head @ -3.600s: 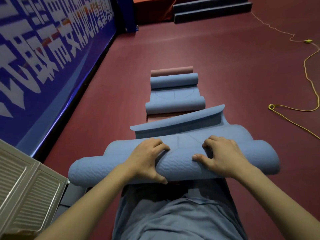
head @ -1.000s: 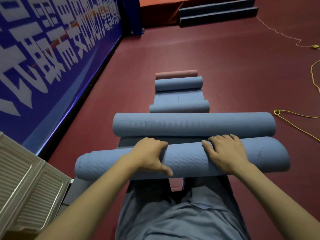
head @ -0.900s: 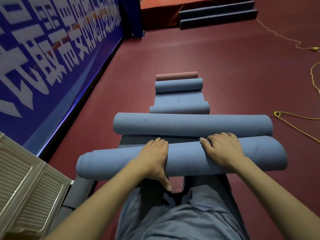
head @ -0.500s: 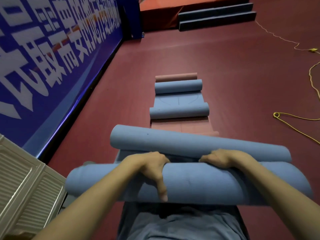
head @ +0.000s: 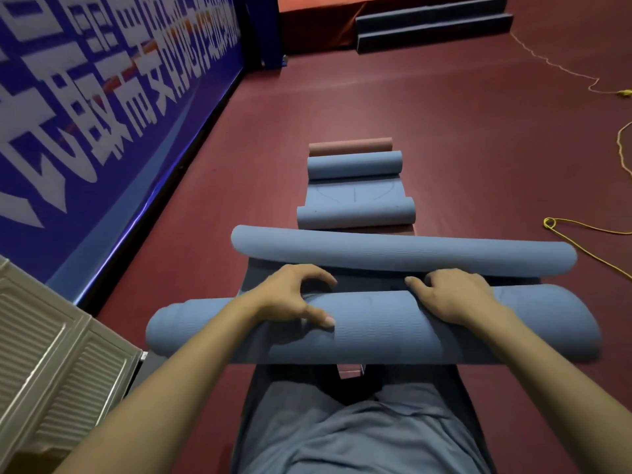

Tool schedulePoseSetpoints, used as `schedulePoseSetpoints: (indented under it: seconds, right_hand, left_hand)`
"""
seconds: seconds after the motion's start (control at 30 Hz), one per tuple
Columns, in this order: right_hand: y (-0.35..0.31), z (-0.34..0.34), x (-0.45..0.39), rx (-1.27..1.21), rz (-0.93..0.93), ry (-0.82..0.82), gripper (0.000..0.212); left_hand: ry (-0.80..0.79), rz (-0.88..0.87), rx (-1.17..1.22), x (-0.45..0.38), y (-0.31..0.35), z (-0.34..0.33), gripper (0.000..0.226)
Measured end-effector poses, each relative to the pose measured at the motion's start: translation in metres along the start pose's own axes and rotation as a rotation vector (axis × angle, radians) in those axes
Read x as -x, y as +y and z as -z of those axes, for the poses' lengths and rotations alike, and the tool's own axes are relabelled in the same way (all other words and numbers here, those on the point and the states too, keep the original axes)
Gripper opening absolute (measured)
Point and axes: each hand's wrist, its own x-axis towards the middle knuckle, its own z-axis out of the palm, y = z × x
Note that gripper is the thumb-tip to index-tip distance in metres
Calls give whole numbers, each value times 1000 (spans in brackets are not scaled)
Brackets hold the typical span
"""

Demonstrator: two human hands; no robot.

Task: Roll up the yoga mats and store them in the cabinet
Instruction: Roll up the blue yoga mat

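Observation:
A thick blue yoga mat roll (head: 376,333) lies crosswise in front of my knees. My left hand (head: 290,299) grips its top left of centre, thumb on the near face and fingers curled over the far side. On the same roll, right of centre, my right hand (head: 451,297) curls its fingers over the far edge. Just beyond lies a second long blue roll (head: 403,249), joined to the near one by a short flat strip of mat. A white louvred cabinet door (head: 51,354) stands at the lower left.
Farther along the dark red floor lies another blue mat, rolled at both ends (head: 355,213), with a pink roll (head: 350,145) behind it. A blue banner wall (head: 102,97) runs along the left. Yellow cord (head: 581,234) lies at the right and dark steps (head: 431,22) at the back.
Half a second ago the near roll was raised closer to me; it is now lower and farther out. Both hands have stayed on it, and the far roll lies straighter.

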Motion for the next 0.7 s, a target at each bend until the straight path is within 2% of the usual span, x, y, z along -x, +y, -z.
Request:
schedulePoseSetpoints:
  seconds: [0.13, 0.2, 0.23, 0.3, 0.4, 0.5, 0.53, 0.6, 0.7]
  right_hand:
    - [-2, -4, 9, 116, -15, 174, 70]
    - [-3, -6, 11, 130, -17, 214, 70]
    - [-3, -8, 11, 125, -15, 218, 70]
    - [-4, -12, 12, 125, -9, 241, 73]
    - [-4, -16, 9, 129, -11, 327, 72]
    - [-7, -10, 0, 94, -12, 338, 64]
    - [-8, -6, -3, 88, -6, 327, 62]
    - [-8, -2, -8, 73, 27, 319, 60]
    - [-5, 8, -11, 36, 40, 209, 59]
  left_hand:
    - [178, -116, -126, -7, 3, -2, 49]
    - [214, -100, -190, -9, 9, -5, 30]
    - [199, -60, -199, -7, 15, -5, 31]
    - [97, -8, -266, -2, 27, -3, 59]
    - [-51, -39, -571, 3, 45, -8, 96]
    - [-101, 33, -692, -6, 45, -24, 148]
    - [-87, 46, -705, -9, 43, -28, 154]
    - [-38, 37, -708, -14, 39, -30, 142]
    - [-35, 1, -739, -16, 43, -19, 103]
